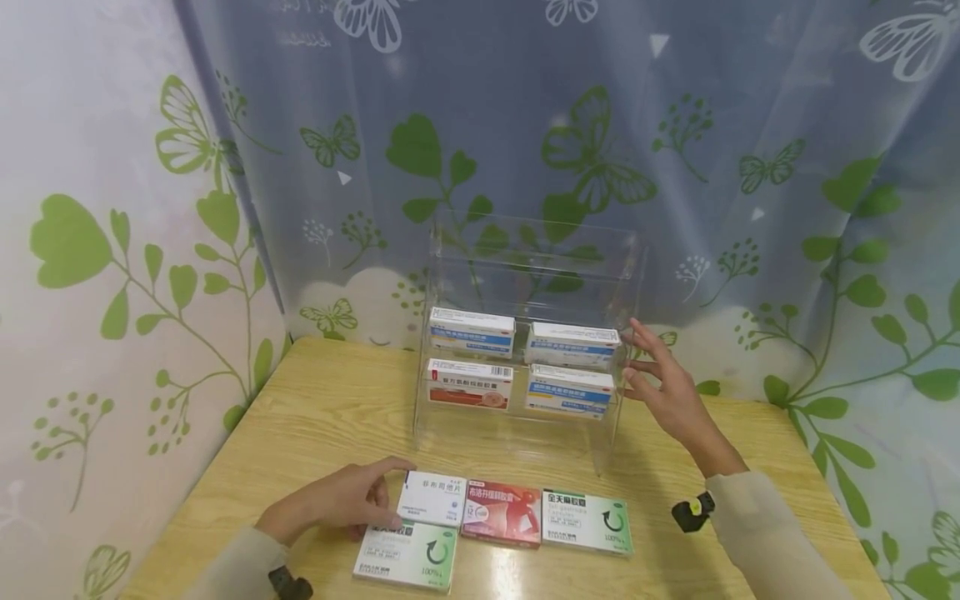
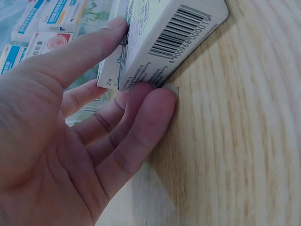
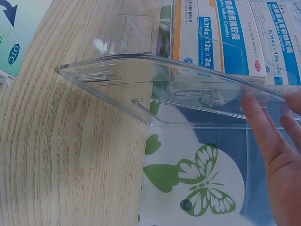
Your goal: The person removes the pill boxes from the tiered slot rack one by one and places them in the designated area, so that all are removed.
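My left hand [image 1: 352, 500] is at the front left, its bent thumb and fingers around the left end of a white medicine box [image 1: 432, 498]. Against that box's near side lies a green-and-white capsule box [image 1: 405, 557], its barcode end [image 2: 181, 35] showing in the left wrist view. My right hand [image 1: 667, 392] touches the right side panel of a clear acrylic stand [image 1: 517, 433] with extended fingers [image 3: 258, 122]. The stand holds blue-and-white boxes [image 1: 572, 392] and, lower left, a red-and-white box [image 1: 470, 386].
A red capsule box [image 1: 501, 512] and another green-and-white box [image 1: 587, 522] continue the row on the wooden table [image 1: 300, 417]. A patterned curtain [image 1: 510, 100] hangs close behind the stand, whose upper tier [image 1: 532, 267] is see-through.
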Available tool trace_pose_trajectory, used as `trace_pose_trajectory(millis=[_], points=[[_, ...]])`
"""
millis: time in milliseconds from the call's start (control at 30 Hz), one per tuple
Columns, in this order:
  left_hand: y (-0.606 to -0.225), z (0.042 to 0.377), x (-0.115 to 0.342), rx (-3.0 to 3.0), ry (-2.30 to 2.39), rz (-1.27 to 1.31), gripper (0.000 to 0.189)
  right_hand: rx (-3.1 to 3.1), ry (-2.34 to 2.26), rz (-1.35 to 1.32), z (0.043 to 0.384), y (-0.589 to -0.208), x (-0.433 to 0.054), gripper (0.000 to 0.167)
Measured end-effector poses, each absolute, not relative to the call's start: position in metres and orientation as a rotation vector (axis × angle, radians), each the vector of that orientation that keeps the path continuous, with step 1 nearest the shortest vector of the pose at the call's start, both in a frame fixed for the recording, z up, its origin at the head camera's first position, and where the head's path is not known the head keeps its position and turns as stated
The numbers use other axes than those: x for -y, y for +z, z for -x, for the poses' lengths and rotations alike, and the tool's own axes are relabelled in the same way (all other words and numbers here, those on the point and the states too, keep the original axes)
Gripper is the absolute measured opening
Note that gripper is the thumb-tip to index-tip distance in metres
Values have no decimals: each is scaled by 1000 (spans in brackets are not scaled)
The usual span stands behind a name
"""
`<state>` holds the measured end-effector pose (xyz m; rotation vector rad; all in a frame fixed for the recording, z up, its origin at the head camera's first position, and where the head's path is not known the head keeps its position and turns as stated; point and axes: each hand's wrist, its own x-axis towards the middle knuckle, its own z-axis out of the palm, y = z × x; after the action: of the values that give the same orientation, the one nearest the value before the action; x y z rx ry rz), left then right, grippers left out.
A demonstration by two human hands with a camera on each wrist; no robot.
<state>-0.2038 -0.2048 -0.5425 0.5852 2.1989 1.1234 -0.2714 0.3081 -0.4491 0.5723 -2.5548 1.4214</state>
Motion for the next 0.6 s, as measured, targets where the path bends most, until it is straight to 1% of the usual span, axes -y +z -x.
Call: trace_pose_trajectory(millis=[367, 500, 600], points=[[-543, 206, 208, -2231, 1101, -609, 84, 2553, 1418, -578, 271, -449, -309, 76], [-536, 212, 213, -2304, 1059, -624, 76, 2552, 1422, -577, 272, -449, -309, 77], [-526, 220, 219, -2361, 1041, -648, 65, 2551, 1423, -582, 271, -449, -309, 77]])
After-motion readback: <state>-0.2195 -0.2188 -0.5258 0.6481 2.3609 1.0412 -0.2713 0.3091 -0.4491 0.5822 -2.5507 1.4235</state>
